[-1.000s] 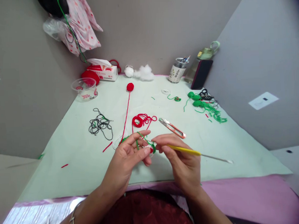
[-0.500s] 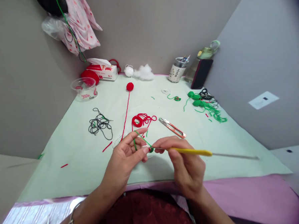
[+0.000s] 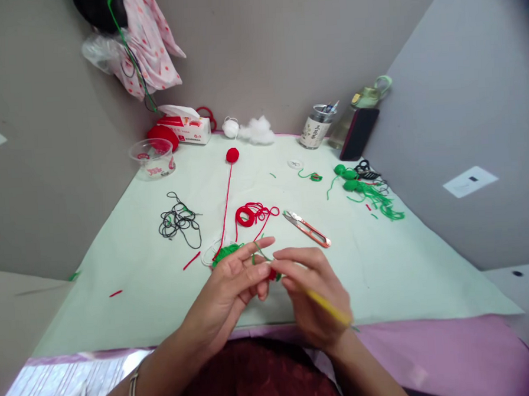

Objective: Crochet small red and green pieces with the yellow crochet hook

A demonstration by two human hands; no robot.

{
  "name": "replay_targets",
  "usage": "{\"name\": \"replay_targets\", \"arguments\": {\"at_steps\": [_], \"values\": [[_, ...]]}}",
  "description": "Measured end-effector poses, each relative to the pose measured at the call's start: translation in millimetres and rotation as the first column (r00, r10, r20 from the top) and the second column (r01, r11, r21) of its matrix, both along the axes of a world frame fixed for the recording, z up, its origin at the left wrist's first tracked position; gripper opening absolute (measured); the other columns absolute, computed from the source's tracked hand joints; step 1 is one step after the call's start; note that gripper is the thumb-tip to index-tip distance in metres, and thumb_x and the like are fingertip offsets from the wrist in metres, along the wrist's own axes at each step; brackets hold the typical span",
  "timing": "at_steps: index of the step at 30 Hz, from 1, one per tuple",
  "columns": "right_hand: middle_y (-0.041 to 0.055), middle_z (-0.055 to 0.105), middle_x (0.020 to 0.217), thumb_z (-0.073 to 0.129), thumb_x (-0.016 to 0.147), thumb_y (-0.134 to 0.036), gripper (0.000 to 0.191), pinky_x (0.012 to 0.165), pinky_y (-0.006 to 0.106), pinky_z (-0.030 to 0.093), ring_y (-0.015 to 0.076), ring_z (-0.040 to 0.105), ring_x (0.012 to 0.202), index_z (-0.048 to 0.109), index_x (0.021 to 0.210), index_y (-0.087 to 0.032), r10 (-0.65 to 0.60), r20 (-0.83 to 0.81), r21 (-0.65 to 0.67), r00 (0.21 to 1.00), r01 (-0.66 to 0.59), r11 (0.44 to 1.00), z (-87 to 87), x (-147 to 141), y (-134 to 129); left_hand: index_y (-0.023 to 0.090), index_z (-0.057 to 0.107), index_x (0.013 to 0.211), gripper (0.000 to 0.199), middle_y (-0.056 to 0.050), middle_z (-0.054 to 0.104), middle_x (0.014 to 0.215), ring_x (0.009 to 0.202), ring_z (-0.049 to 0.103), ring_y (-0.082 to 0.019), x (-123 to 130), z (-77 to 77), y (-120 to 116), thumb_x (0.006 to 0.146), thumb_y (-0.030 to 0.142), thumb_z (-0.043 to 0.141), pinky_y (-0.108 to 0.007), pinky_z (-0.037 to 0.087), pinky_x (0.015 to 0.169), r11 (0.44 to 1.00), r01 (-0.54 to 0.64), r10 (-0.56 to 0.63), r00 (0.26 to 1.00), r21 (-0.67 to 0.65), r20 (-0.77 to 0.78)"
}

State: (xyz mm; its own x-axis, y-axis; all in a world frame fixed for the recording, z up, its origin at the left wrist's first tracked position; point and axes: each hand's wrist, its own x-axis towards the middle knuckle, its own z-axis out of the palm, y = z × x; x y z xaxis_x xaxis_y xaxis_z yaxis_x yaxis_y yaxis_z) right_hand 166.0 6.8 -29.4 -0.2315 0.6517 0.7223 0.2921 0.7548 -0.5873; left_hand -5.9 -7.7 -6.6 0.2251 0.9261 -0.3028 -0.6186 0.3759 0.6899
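Note:
My left hand [image 3: 234, 288] pinches a small red and green crochet piece [image 3: 274, 274], its index finger stretched out with green yarn [image 3: 262, 251] running over it. Close against it on the right, my right hand [image 3: 316, 290] grips a yellow-handled crochet hook [image 3: 327, 307], blurred and slanting down to the right. The hook's tip is hidden at the piece. Behind my left hand lies a green yarn bundle [image 3: 225, 253]. A coil of red yarn [image 3: 246, 215] rests beyond my fingers, and orange thread snips [image 3: 308, 228] lie to its right.
Tangled black yarn [image 3: 179, 220] lies left. Farther back are a red yarn ball [image 3: 232, 155], clear tub [image 3: 152, 159], tissue box [image 3: 190, 128], white fluff [image 3: 257, 131] and pen jar [image 3: 316, 127]. At right stand a phone [image 3: 359, 135] and bottle [image 3: 368, 95], near green yarn pieces [image 3: 375, 198].
The hook has swung from nearly level to a steep slant as my right hand turned. The green bundle now shows behind my left hand. The whole view has shifted slightly.

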Motion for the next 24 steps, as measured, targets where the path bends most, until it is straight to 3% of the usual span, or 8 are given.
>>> {"name": "replay_targets", "arguments": {"at_steps": [3,7,10,12,15,17,20,24], "values": [[0.0056,0.077,0.096,0.055,0.106,-0.016,0.027,0.075,0.035,0.061,0.0203,0.072,0.086,0.079,0.112,-0.028,0.038,-0.271,-0.215,0.962,-0.099,0.971,10.3,-2,3,0.019,0.08,0.125,0.045,0.004,0.059,0.075,0.061,0.049,-0.005,-1,2.4,2,0.082,0.026,0.091,-0.017,0.042,0.062,0.998,-0.055,0.056,0.998,0.017,-0.041],[0.0047,0.081,0.1,0.06,0.105,-0.017,0.022,0.073,0.032,0.061,0.0192,0.074,0.088,0.08,0.106,-0.026,0.095,-0.313,-0.262,0.945,-0.182,0.948,15.6,-8,8,0.023,0.082,0.122,0.041,0.002,0.064,0.083,0.065,0.05,-0.006,1,2.1,1,0.082,0.026,0.091,-0.019,0.044,0.063,0.989,-0.086,0.103,0.984,0.118,-0.146],[0.0044,0.081,0.102,0.061,0.103,-0.011,0.027,0.076,0.031,0.063,0.019,0.075,0.091,0.079,0.114,-0.028,0.05,-0.211,-0.198,0.976,-0.093,0.976,7.9,-12,6,0.026,0.082,0.123,0.042,0.002,0.066,0.085,0.07,0.054,-0.008,5,-1.1,0,0.082,0.026,0.092,-0.019,0.046,0.066,0.981,-0.125,0.152,0.972,0.151,-0.179],[0.0069,0.08,0.111,0.064,0.101,-0.009,0.034,0.08,0.033,0.064,0.0205,0.076,0.097,0.078,0.124,-0.029,-0.001,-0.064,-0.071,0.998,-0.003,0.997,0.4,-12,2,0.026,0.082,0.123,0.045,0.003,0.065,0.08,0.069,0.054,-0.008,7,-2.9,-1,0.079,0.024,0.094,-0.019,0.046,0.066,0.978,-0.149,0.169,0.976,0.145,-0.136],[0.01,0.078,0.12,0.065,0.099,-0.008,0.041,0.081,0.035,0.065,0.0231,0.076,0.103,0.075,0.132,-0.03,-0.07,0.009,0.065,0.997,0.07,0.995,-4.6,-10,0,0.022,0.084,0.119,0.042,0.004,0.058,0.07,0.059,0.047,-0.005,7,-3.9,1,0.079,0.026,0.094,-0.017,0.041,0.059,0.994,-0.089,0.09,0.996,0.056,-0.017],[0.0074,0.078,0.106,0.062,0.101,-0.007,0.035,0.076,0.034,0.064,0.0205,0.075,0.092,0.078,0.124,-0.028,-0.068,-0.125,-0.042,0.99,0.063,0.997,-1.2,-8,1,0.019,0.086,0.115,0.036,0.005,0.054,0.068,0.054,0.04,-0.003,5,-3.5,4,0.081,0.026,0.092,-0.016,0.036,0.053,0.999,-0.052,0.052,0.998,0.003,0.041],[0.0029,0.076,0.091,0.059,0.105,-0.014,0.026,0.066,0.03,0.059,0.0158,0.068,0.075,0.08,0.11,-0.028,-0.013,-0.353,-0.256,0.935,-0.083,0.963,8.1,-7,6,0.019,0.087,0.11,0.03,0.005,0.056,0.07,0.053,0.038,-0.002,2,-1.8,5,0.081,0.023,0.092,-0.014,0.035,0.052,0.995,-0.096,0.095,0.995,0.025,0.026],[0.002,0.077,0.093,0.066,0.104,-0.02,0.019,0.074,0.028,0.058,0.0156,0.069,0.084,0.083,0.104,-0.028,0.071,-0.36,-0.355,0.93,-0.207,0.912,12.5,-8,9,0.026,0.087,0.111,0.03,0.001,0.069,0.084,0.063,0.052,-0.005,3,0.4,2,0.081,0.024,0.091,-0.017,0.045,0.063,0.988,-0.099,0.113,0.987,0.122,-0.111]]}}
